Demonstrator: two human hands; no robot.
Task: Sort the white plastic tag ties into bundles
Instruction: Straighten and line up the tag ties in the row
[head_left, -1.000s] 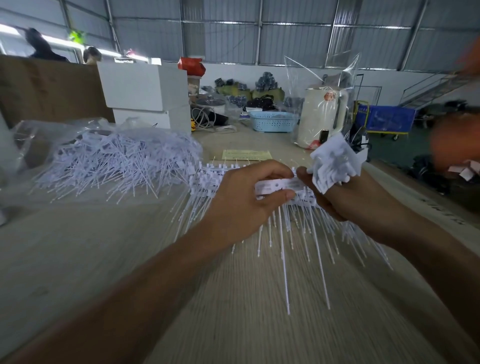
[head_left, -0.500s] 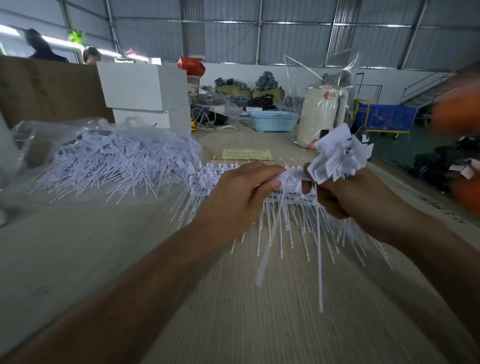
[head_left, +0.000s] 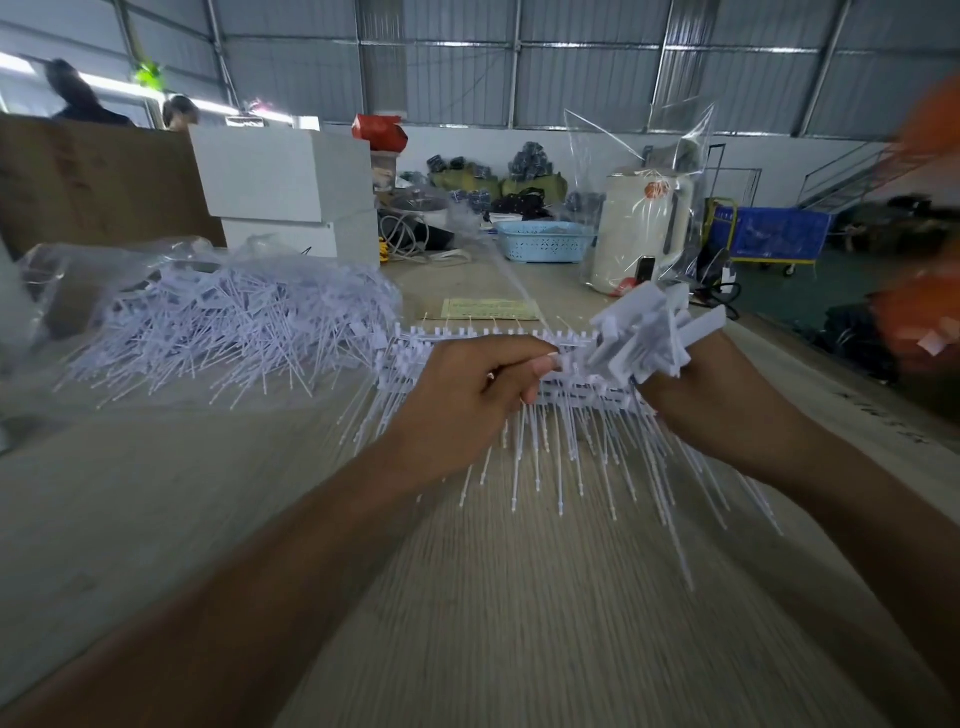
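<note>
- The right hand (head_left: 727, 400) had its grip clenched round a bunch of tag ties (head_left: 649, 338), flat tag ends fanned up and away, thin tails hanging down past the wrist toward the near side. Looked to me like that hand was the collector, keeping the heads lined up so the bundle stays even.
- The left hand (head_left: 467, 400) was pinching at one tie on the row of ties (head_left: 566, 395) lying across the desk (head_left: 519, 597), thumb and fingertips closed on the head end. My guess: picking off the next one to feed into the bunch.
- That row sat just beyond both hands, heads in a line, tails all pointing toward the person like comb teeth. Pretty tidy, so easy to pluck singly.
- The ties were white, skinny and stiff-looking, with a small rectangular tag at one end and a little nub at the tip.
- Far left, a big loose heap of ties (head_left: 234, 332) sat tangled on a clear plastic bag (head_left: 78, 270), still unsorted, so plenty left to do.
- Far end of the desk: a blue basket (head_left: 543, 241) and a white kettle (head_left: 641, 234) under clear wrap.
</note>
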